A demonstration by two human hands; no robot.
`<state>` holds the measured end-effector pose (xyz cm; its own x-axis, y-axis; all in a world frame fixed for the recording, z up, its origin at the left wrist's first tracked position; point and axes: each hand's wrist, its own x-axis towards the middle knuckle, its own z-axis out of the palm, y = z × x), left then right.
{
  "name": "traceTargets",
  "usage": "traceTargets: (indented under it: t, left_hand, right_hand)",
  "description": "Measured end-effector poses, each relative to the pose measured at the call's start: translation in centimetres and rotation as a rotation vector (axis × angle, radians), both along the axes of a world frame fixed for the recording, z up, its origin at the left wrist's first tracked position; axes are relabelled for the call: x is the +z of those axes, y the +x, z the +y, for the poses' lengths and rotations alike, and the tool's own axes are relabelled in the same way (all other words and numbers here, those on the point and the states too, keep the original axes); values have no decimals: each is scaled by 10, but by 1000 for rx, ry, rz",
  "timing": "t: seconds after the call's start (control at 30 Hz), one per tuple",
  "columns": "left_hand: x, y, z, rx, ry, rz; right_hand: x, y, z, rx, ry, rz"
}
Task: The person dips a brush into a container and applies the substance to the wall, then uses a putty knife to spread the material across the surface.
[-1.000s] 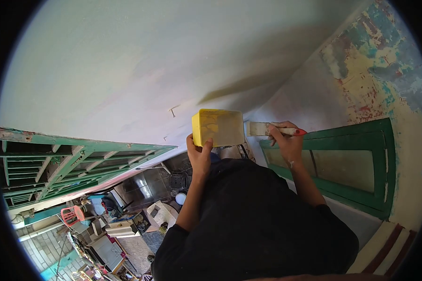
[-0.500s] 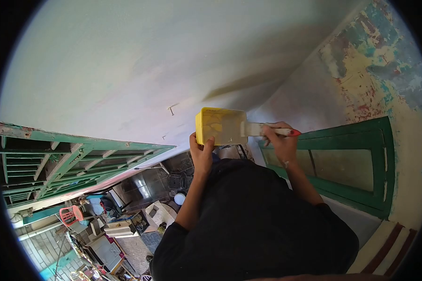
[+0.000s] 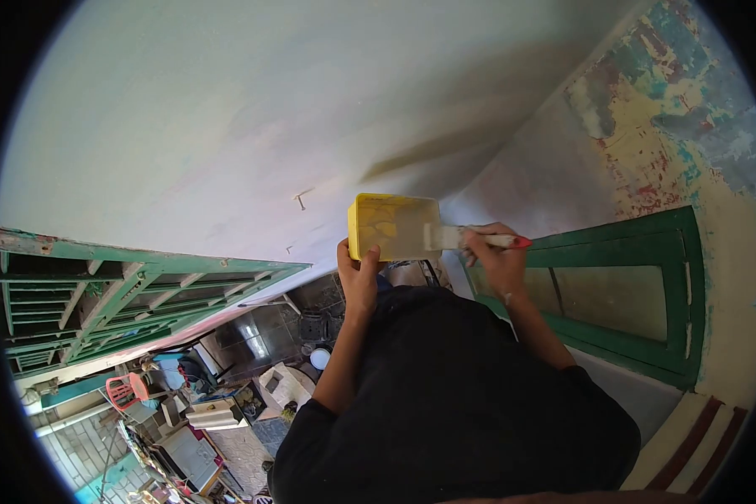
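One smooth pale wall meets peeling paint behind yellow tub and brush

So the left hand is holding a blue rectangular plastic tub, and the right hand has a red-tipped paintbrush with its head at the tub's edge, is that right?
Not quite: the rectangular plastic tub in the left hand is yellow, not blue. The rest stands: the right hand holds the red-tipped paintbrush with its head at the tub's right edge, as the head view shows.
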<state>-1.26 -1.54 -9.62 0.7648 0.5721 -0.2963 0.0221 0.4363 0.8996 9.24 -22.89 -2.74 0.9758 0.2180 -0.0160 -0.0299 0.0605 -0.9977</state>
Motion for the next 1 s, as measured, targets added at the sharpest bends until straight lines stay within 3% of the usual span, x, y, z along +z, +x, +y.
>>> traceTargets:
  t: [0.1,0.3,0.5,0.73,0.83,0.9,1.0]
  left_hand:
    - [3,1,0,20,-47,-25]
    - [-6,-4,2,22,-6,-12]
    - [-3,-4,2,30,-21,-9]
    - [-6,-10,7,60,-19,-20]
    - [-6,-13,10,56,0,10]
    - [-10,-12,12,50,-32,3]
    - [-12,-15,16,44,-88,13]
  right_hand:
    - [-13,-1,4,64,-115,19]
    - [-5,12,-17,-93,-44,40]
    - [-15,0,9,62,-18,115]
    - [-16,12,-16,-44,-71,83]
    - [-18,21,-19,-28,114,201]
    - [-30,25,-17,114,401,343]
    - [-40,22,-7,215,634,471]
